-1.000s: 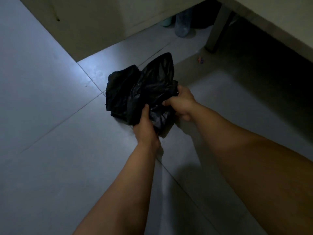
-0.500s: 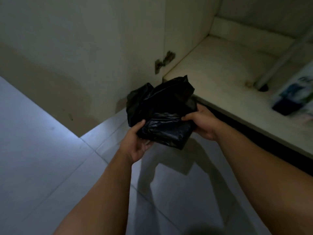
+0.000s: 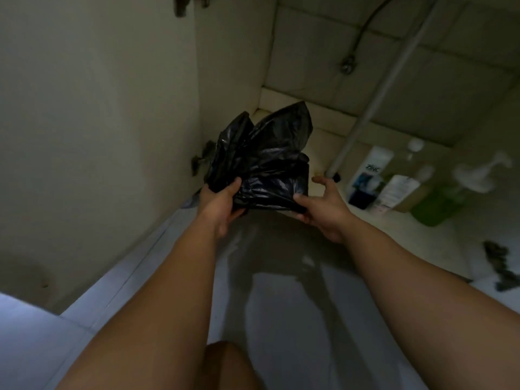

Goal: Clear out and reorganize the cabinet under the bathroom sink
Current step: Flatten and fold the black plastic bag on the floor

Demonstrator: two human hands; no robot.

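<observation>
The cabinet floor (image 3: 281,130) under the sink was pale and dim, its door (image 3: 92,136) swung open on your left and a grey drain pipe (image 3: 374,99) slanting down to the shelf at the back. You held a bundle of folded black plastic bags (image 3: 264,161) in the air over the cabinet's front edge, toward its left corner and not yet resting on anything. Your left hand (image 3: 218,204) was clamped on the bundle's lower left corner, thumb over the top. Your right hand (image 3: 320,205) steadied the lower right edge with its thumb pressed to the plastic and its fingers spread loose rather than closed round it.

By my reading you were in the putting-back part of the job: the bundle was on its way into the bare left rear corner. The next move called for reaching deeper, keeping the folds together so the slippery plastic did not fan out, and setting it flat against the side wall, away from the pipe.

On the right of the shelf stood a white-and-blue sachet pack (image 3: 365,175) with "ZINC" legible near its top (the smaller print below was too blurred to read). Beside it a box with a white label (image 3: 399,192) and a green container (image 3: 433,206) showed no readable writing.
</observation>
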